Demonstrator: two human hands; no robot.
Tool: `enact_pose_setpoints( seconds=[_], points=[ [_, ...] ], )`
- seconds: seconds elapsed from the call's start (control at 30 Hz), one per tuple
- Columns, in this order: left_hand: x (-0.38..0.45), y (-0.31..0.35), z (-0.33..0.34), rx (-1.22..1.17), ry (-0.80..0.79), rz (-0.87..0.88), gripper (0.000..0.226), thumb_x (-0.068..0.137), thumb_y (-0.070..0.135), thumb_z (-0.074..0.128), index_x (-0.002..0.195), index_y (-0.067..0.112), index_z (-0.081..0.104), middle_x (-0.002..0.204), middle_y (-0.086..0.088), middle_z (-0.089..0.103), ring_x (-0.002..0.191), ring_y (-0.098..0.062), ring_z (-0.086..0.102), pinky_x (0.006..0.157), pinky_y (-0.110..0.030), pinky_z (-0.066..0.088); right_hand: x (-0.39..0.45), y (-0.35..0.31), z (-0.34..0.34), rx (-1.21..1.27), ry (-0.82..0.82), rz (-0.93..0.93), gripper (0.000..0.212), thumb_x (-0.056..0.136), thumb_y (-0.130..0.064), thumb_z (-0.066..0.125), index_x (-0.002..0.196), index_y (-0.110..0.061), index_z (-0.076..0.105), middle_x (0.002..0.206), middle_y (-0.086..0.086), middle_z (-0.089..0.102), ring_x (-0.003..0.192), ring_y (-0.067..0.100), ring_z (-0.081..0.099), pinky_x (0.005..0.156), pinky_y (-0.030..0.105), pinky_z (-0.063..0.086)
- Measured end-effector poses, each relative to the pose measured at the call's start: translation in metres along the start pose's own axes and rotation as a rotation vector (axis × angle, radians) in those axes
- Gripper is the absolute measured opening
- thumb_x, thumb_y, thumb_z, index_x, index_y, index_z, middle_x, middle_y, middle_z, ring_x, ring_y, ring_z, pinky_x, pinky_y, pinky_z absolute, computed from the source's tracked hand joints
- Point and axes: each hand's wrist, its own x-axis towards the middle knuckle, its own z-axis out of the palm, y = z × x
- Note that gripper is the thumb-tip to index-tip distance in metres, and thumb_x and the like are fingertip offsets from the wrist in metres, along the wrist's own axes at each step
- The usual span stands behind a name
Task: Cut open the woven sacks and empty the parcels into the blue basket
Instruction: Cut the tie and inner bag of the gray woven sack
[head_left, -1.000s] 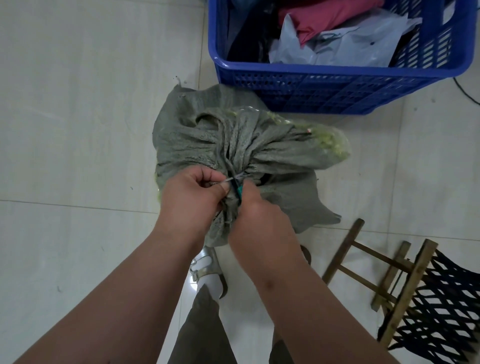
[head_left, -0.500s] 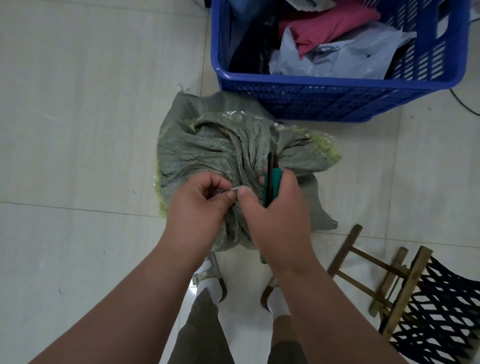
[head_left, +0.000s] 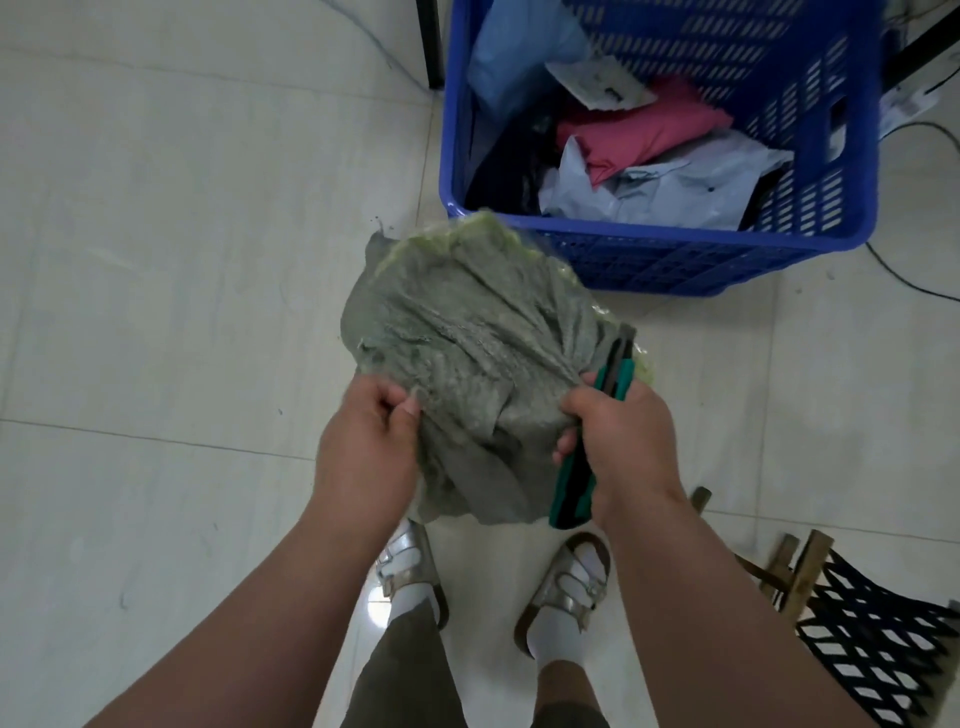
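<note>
A grey-green woven sack (head_left: 467, 343) with a yellow-green lining at its top edge hangs in front of me, just short of the blue basket (head_left: 649, 244). My left hand (head_left: 369, 447) pinches the sack's left side. My right hand (head_left: 618, 436) grips the sack's right side together with a green-and-black utility knife (head_left: 574, 491), its blade end pointing up past the fingers. The basket holds several parcels, among them a pink one (head_left: 639, 135) and pale grey ones (head_left: 654, 192). What the sack holds is hidden.
A wooden folding stool with black netting (head_left: 841, 629) stands at the lower right, close to my right foot. My feet in silver sandals (head_left: 566, 582) are below the sack. Dark cables (head_left: 904, 270) lie on the tiled floor right of the basket. A dark post (head_left: 431, 41) stands left of the basket.
My hands have moved apart from the sack's tied neck to its two sides. The bunched neck has come loose and the sack is lifted nearer the basket. The knife stays in my right hand.
</note>
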Motion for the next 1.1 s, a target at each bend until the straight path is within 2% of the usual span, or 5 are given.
enact_pose_setpoints(
  seconds=[0.3, 0.57, 0.83, 1.03, 1.1],
  points=[
    [0.031, 0.028, -0.089, -0.34, 0.517, -0.268, 0.012, 0.091, 0.012, 0.049, 0.1, 0.01, 0.057, 0.092, -0.007, 0.061, 0.073, -0.016, 0.064, 0.079, -0.04, 0.058, -0.05, -0.034, -0.035, -0.172, -0.069, -0.264, 0.029, 0.087, 0.002, 0.057, 0.102, -0.022, 0.064, 0.063, 0.005, 0.055, 0.046, 0.011, 0.05, 0.051, 0.028, 0.045],
    [0.002, 0.079, -0.08, -0.122, -0.043, -0.301, 0.081, 0.086, 0.052, 0.062, 0.152, 0.032, 0.019, 0.16, 0.0, 0.021, 0.14, -0.029, 0.033, 0.107, -0.045, 0.032, -0.095, -0.052, -0.038, -0.306, -0.21, -0.372, 0.024, 0.082, 0.013, 0.055, 0.082, -0.009, 0.063, 0.064, 0.006, 0.055, 0.046, 0.008, 0.047, 0.044, 0.017, 0.041],
    [-0.021, 0.121, -0.039, -0.633, -0.356, -0.532, 0.053, 0.093, 0.002, 0.055, 0.141, 0.019, 0.04, 0.061, -0.001, 0.064, 0.044, -0.01, 0.054, 0.047, -0.022, 0.044, -0.123, -0.048, -0.048, -0.367, -0.265, -0.265, 0.02, 0.084, 0.009, 0.053, 0.078, -0.009, 0.059, 0.057, 0.001, 0.051, 0.047, 0.011, 0.046, 0.046, 0.024, 0.041],
    [-0.062, 0.127, -0.033, -0.395, -0.318, -0.545, 0.056, 0.084, 0.042, 0.071, 0.124, 0.008, 0.053, 0.108, -0.018, 0.066, 0.087, -0.027, 0.069, 0.063, -0.033, 0.059, -0.132, -0.041, -0.061, -0.388, -0.267, -0.179, 0.025, 0.081, 0.011, 0.052, 0.074, -0.011, 0.058, 0.055, 0.004, 0.051, 0.045, 0.015, 0.047, 0.045, 0.028, 0.041],
    [-0.068, 0.128, -0.032, -0.457, -0.286, -0.573, 0.043, 0.089, 0.022, 0.069, 0.124, 0.003, 0.054, 0.094, -0.019, 0.067, 0.072, -0.024, 0.066, 0.05, -0.028, 0.058, -0.136, -0.038, -0.058, -0.418, -0.314, -0.179, 0.025, 0.08, 0.011, 0.052, 0.073, -0.012, 0.057, 0.055, 0.001, 0.05, 0.048, 0.015, 0.047, 0.047, 0.026, 0.041]
  ],
)
